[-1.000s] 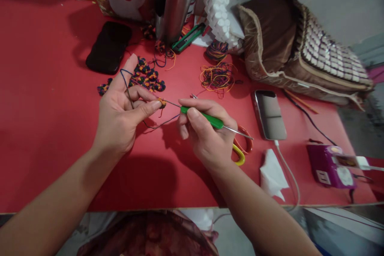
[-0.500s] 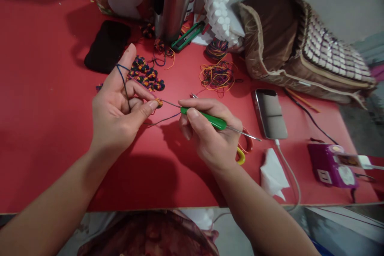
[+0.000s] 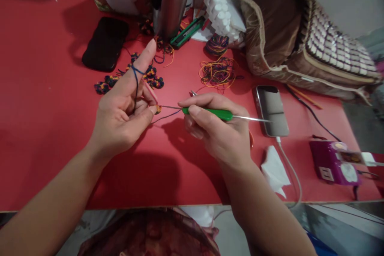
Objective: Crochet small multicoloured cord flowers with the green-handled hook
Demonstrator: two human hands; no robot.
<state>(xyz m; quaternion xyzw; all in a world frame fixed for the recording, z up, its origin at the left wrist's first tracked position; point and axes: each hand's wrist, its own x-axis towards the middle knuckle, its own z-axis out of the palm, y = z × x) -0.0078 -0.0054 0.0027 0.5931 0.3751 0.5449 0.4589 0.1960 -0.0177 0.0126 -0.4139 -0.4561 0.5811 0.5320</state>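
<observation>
I have the left hand [image 3: 126,116] pinched closed, thumb against fingers, on a small orange-and-dark crocheted piece [image 3: 158,109], its index finger raised with a dark blue yarn strand [image 3: 137,88] looped around it. The right hand [image 3: 216,128] is curled firmly around a green-handled hook [image 3: 210,113], gripped like a pen; its thin front shaft reaches across to the piece, though I cannot tell whether the tip passes through it. The rear metal shaft points toward the right edge, crossing in my view over a phone [image 3: 271,119]. The piece is held above the middle of the red tabletop [image 3: 45,148], between the hands, and a second length of yarn [image 3: 166,117] spans the gap below the hook. Behind the left hand, I see a cluster of finished-looking crocheted bits [image 3: 154,78], partly hidden by the fingers. Farther toward the far edge lie a yarn tangle [image 3: 217,73], a wound yarn ball [image 3: 216,45] just behind it, and a green cutter [image 3: 187,32] beside a metal cylinder [image 3: 174,4]. Toward the near right corner sit a crumpled tissue [image 3: 275,170] and a purple box [image 3: 333,162]; a brown cushion-like bundle [image 3: 276,28] fills the far right corner.
</observation>
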